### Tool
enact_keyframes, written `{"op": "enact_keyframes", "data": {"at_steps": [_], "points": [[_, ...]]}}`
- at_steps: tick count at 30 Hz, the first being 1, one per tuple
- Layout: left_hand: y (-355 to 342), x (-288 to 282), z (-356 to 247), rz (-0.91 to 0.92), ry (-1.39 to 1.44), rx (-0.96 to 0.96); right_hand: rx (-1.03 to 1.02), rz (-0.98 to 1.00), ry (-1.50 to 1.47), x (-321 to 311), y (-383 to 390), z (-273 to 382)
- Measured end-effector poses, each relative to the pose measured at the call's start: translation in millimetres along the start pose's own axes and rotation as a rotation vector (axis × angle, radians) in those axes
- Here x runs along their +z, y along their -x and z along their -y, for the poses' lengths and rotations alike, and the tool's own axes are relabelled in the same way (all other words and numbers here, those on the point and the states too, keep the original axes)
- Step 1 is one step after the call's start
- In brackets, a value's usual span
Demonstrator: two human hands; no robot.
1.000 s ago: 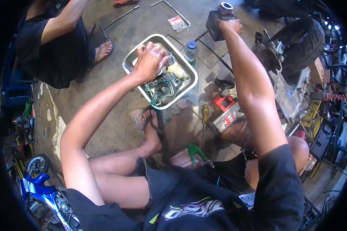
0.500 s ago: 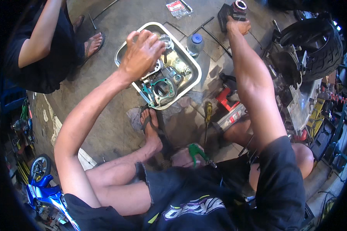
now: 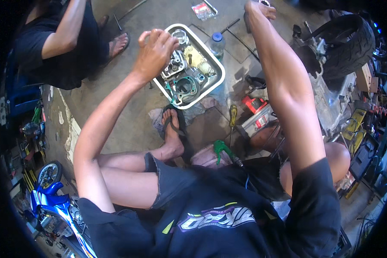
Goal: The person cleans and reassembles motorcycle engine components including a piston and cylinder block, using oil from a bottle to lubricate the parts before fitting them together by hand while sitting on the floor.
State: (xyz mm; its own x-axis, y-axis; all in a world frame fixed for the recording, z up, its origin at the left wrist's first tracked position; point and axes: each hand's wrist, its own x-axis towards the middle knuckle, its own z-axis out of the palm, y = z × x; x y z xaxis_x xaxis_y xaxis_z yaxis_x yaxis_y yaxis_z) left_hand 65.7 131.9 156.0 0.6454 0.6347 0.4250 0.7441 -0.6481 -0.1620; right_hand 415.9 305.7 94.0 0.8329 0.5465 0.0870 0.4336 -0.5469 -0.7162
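My left hand [image 3: 155, 53] hangs over the left side of a white-rimmed tray [image 3: 215, 63], its fingers curled down. What they hold, if anything, is hidden beneath them. Inside the tray lie a metal engine part with a green gasket [image 3: 185, 87], a silver engine part [image 3: 175, 64], a bolt [image 3: 190, 58] and a clear round piece [image 3: 180, 36], which is near my fingertips. At the top edge my right hand [image 3: 260, 12] is wrapped round a dark, boxy object [image 3: 247, 22] with a silver ring at its end. Most of that object is behind the hand or out of view.
A blue-capped bottle [image 3: 217, 45] stands right of the tray. A yellow-handled screwdriver [image 3: 233, 116], a red tool [image 3: 254, 104] and a green air gun [image 3: 221, 150] lie nearer me. A tyre [image 3: 352, 51] is at the right. Another person's foot [image 3: 118, 45] is at the far left.
My left hand has drawn back slightly from the clear round piece. The right hand has gone farther away with the dark object, toward the top edge. The whole view has shifted a little.
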Motion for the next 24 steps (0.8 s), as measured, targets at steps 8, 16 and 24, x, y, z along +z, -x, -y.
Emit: {"op": "enact_keyframes", "data": {"at_steps": [8,16,24], "points": [[26,-11,-37,-0.042,-0.002,-0.041,-1.141,0.154,-0.192,-248,89,88],[76,-9,-64,0.012,0.062,-0.202,-1.488,0.26,-0.165,-399,127,26],[101,10,-80,-0.016,0.04,-0.251,-1.275,0.472,-0.216,-441,102,-32]]}}
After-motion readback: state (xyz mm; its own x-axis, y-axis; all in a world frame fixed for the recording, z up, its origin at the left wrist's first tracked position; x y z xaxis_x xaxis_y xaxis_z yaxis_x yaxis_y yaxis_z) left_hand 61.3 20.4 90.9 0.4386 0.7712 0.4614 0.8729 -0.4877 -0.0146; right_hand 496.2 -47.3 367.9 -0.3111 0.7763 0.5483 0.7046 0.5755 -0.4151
